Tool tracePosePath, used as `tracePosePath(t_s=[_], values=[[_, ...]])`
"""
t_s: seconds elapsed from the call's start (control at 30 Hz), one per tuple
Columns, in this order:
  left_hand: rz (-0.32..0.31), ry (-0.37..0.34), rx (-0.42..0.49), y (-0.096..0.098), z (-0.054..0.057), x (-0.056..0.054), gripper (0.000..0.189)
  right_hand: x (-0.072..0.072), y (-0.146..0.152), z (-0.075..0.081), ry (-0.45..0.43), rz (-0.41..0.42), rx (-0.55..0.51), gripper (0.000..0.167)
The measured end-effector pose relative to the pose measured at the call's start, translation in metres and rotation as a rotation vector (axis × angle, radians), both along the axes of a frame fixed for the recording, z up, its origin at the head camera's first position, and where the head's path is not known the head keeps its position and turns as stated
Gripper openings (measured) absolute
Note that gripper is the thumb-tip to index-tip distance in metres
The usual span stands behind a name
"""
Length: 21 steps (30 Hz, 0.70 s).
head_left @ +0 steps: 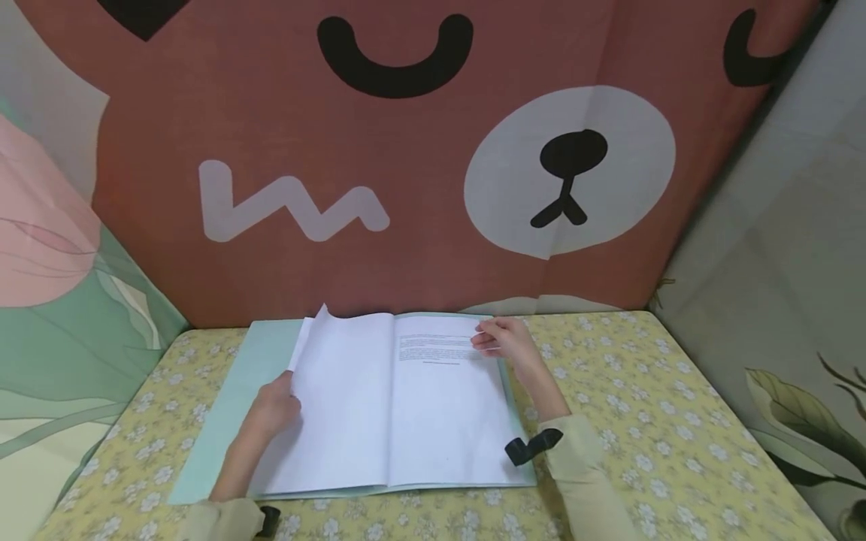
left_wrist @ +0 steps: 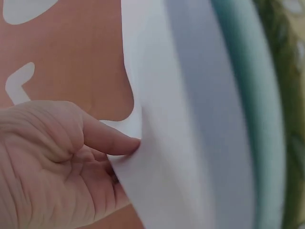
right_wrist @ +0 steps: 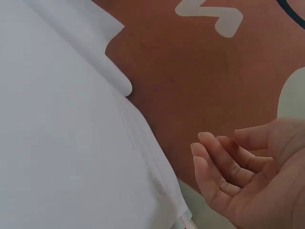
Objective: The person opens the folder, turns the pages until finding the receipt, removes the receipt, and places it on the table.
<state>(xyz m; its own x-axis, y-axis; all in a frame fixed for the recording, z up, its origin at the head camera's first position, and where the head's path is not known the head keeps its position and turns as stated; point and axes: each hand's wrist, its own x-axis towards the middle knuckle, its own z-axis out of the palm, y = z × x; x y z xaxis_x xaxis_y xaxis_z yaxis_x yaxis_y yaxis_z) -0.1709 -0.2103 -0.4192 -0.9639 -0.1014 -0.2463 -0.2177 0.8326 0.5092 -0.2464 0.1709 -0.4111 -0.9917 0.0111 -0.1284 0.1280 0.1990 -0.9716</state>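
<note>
An open booklet with a pale green cover (head_left: 223,428) lies on the table, its white pages spread to both sides. My left hand (head_left: 274,406) pinches the outer edge of the left page (head_left: 345,413); in the left wrist view the thumb (left_wrist: 116,143) presses on the paper, which bends up at the grip. The page's upper corner curls upward. Several lines of small print show high on the right page (head_left: 453,421). Over that page's upper right edge is my right hand (head_left: 507,342), its fingers (right_wrist: 224,167) loosely bent with nothing between them.
A yellow flowered cloth (head_left: 622,443) covers the table. Close behind the booklet rises a brown backdrop (head_left: 419,263) with a cartoon bear face. Printed fabric hangs at the left and right sides. Each sleeve has a dark device (head_left: 533,447) at the wrist.
</note>
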Motion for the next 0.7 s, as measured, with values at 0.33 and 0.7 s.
tracePosePath(t_s=[0.33, 0.7], values=[[0.022, -0.084, -0.207, 0.011, -0.004, -0.001, 0.076, -0.003, 0.008, -0.018, 0.130, -0.034, 0.178, 0.020], [-0.091, 0.158, -0.490, 0.051, 0.010, 0.005, 0.042, -0.006, 0.017, -0.027, 0.253, 0.082, 0.516, 0.038]])
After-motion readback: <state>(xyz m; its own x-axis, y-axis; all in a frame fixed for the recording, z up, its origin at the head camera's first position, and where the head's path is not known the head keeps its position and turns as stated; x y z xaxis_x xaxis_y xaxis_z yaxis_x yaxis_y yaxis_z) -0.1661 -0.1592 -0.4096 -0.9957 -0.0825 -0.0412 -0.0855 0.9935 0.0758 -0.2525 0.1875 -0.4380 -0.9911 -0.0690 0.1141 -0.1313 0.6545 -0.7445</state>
